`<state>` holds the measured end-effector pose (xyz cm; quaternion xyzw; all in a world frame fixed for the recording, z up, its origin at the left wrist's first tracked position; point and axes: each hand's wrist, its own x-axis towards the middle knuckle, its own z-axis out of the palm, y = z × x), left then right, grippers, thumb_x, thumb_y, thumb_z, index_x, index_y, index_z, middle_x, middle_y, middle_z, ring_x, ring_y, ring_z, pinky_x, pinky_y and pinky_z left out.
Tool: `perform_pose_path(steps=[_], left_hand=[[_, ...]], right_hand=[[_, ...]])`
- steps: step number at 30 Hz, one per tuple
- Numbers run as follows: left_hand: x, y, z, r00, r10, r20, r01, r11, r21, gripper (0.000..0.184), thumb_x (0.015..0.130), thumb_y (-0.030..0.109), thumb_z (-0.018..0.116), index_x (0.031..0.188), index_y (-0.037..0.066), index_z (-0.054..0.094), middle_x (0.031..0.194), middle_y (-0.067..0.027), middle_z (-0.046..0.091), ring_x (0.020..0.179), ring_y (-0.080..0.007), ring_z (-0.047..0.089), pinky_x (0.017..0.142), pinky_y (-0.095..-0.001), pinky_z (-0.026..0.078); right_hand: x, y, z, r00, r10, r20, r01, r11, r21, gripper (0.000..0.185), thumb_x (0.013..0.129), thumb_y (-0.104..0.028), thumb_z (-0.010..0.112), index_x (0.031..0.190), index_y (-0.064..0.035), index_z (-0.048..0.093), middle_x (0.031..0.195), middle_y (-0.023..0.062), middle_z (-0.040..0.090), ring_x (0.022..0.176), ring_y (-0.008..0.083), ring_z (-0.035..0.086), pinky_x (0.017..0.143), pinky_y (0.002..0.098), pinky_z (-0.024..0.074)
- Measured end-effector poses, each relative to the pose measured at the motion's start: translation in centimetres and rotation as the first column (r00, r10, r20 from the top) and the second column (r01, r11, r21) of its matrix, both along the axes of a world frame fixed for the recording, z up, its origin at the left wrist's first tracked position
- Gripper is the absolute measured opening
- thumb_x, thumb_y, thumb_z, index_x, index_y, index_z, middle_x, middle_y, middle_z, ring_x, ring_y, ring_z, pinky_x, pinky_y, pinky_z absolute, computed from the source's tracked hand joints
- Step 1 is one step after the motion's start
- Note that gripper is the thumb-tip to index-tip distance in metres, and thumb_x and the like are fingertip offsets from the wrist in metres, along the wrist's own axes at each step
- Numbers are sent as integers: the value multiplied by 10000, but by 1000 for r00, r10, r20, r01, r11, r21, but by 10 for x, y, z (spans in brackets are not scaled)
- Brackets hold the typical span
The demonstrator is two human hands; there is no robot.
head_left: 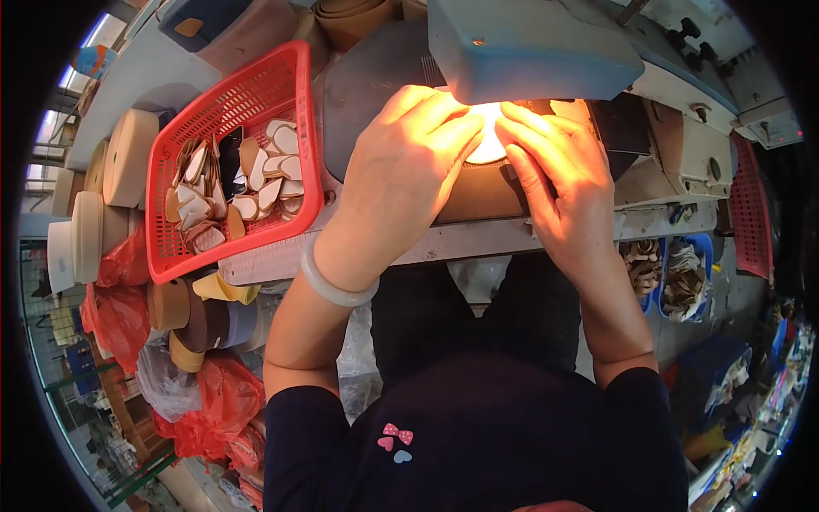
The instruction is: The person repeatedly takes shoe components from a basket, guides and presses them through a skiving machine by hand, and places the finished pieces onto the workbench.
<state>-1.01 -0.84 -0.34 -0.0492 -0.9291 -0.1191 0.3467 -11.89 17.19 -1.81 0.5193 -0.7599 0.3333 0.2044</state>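
A small pale, rounded flat piece (488, 147) lies under the bright lamp light, between my two hands. My left hand (416, 158) has its fingers together, their tips at the left edge of the piece. On the other side, my right hand (559, 166) holds its fingers bent against the right edge. Both hands are beneath the blue-grey machine head (533, 55), at the dark work surface (482, 194). Glare washes out the fingertips and the far end of the piece.
A red plastic basket (309, 136) with many white and tan cut pieces (269, 166) stands to the left. Rolls of strip material (132, 158) and red plastic bags (226, 405) are further left. Blue baskets (706, 247) with scraps stand lower right.
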Motion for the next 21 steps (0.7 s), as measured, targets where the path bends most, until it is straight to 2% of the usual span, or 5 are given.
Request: perform_pose_path(steps=[14,20,21], left_hand=[[-3,-4,-2,1000,-20,-20,21,999,31,227,901,89,802,1117,23,802,1131,-86,807,874,-282,667,807,-384,565],[-3,-7,2,1000,6,13,-6,1000,-15,239,909,95,782,1144,62,817,1126,-51,815,863,-264,660,790,-371,561],[-3,-8,1,1000,-6,6,6,1000,-7,265,888,75,767,1148,67,813,1084,-64,793,912,-276,671,823,-381,570]], right_hand=[[-2,1,-2,1000,4,7,-3,1000,-13,234,995,-155,734,1206,-70,788,1205,47,786,1075,271,682,959,415,533],[-3,0,-3,1000,0,-6,0,1000,-22,237,991,-151,739,1209,-73,792,1201,47,789,1072,269,687,955,415,532],[-3,0,-3,1000,0,-7,0,1000,-24,237,989,-150,741,1206,-73,794,1200,48,790,1072,267,689,955,415,531]])
